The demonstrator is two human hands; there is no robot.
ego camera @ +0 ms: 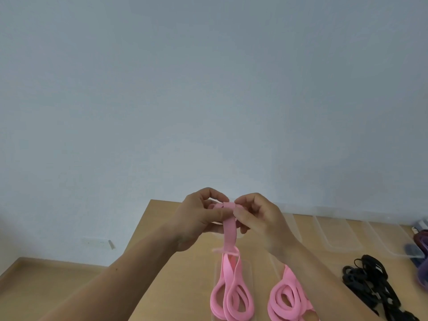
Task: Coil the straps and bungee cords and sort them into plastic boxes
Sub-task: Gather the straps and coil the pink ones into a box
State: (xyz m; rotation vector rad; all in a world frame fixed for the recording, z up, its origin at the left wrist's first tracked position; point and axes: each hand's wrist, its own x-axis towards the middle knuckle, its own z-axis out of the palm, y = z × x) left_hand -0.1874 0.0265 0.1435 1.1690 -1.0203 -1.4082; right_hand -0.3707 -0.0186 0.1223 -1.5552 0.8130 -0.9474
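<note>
Looped pink strap point(229, 232) hangs above the wooden surface point(180, 286). Left hand point(196, 218) and right hand point(257, 218) each hold a pinching grip on its top end. Black cords point(361, 276) lie right.

We see a plain pale blue-grey wall point(208, 89) filling most of the view behind a light wooden desk point(192, 281). Low on the wall, left of the desk, we make out a white socket plate point(97, 243) just above a wooden floor point(58, 269).
</note>
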